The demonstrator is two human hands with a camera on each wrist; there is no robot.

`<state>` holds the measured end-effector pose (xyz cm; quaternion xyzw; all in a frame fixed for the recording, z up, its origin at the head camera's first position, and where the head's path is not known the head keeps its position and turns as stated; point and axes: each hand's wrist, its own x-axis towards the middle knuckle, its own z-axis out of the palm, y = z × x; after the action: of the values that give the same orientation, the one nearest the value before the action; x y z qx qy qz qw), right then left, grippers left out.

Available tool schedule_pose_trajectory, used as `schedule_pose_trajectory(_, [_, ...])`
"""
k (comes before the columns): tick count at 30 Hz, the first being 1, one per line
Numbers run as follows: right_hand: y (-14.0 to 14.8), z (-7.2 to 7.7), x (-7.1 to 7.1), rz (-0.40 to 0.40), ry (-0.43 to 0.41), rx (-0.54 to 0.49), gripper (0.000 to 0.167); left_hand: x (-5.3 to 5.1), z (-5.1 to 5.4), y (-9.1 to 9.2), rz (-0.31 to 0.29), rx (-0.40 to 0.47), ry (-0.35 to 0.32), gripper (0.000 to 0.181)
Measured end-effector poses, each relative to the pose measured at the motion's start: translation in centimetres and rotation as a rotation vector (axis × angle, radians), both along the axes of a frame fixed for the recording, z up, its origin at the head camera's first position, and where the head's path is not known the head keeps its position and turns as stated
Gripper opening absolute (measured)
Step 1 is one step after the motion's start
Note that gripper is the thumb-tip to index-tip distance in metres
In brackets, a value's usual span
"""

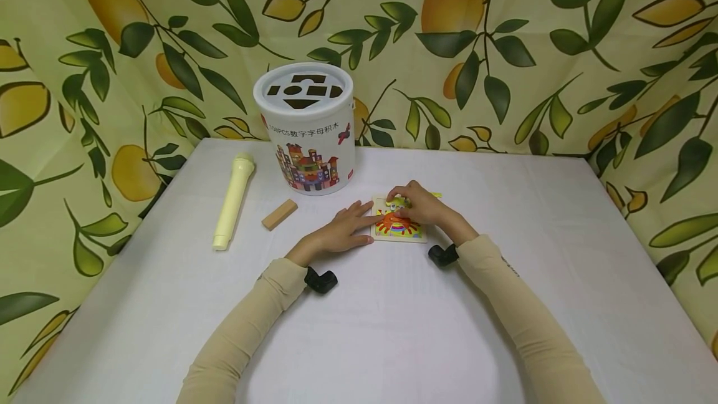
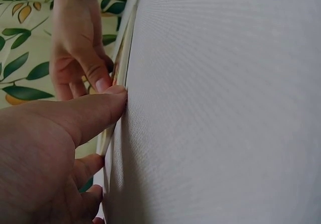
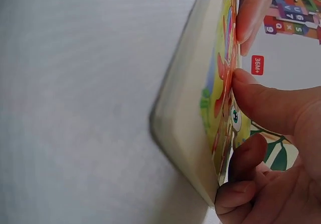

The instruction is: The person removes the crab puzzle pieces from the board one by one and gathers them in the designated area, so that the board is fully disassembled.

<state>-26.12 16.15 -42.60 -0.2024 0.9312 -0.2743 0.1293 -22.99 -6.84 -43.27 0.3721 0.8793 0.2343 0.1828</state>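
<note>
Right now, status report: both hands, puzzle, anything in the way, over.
Left hand touching left side of crab puzzle. Right hand pinching eyed piece at the puzzle. No obstruction seen; bucket and wooden block sit apart.

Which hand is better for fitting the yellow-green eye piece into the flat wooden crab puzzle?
Probably the right hand: it pinches the eye piece over the crab puzzle, while the left hand touches the puzzle's edge.

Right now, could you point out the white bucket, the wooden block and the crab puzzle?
White bucket (image 1: pixel 310 136), head view: on its front wall.
Wooden block (image 1: pixel 279 214), head view: on its top face.
Crab puzzle (image 1: pixel 399 227), head view: on the crab's belly.
</note>
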Motion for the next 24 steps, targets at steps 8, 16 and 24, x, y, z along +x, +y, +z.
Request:
schedule_pose_trajectory(8, [0.2,0.1,0.1,-0.086,-0.005,-0.033,0.04,0.0,0.1,-0.1,-0.003,-0.004,-0.003,0.052])
schedule_pose_trajectory(16, [1.0,0.2,-0.1,-0.119,0.035,-0.141,0.018,0.0,0.2,-0.1,0.003,0.001,-0.011,0.052])
schedule_pose_trajectory(24, [1.5,0.1,-0.6,-0.192,0.036,-0.212,0.014,0.1,0.1,-0.1,0.007,0.017,-0.024,0.051])
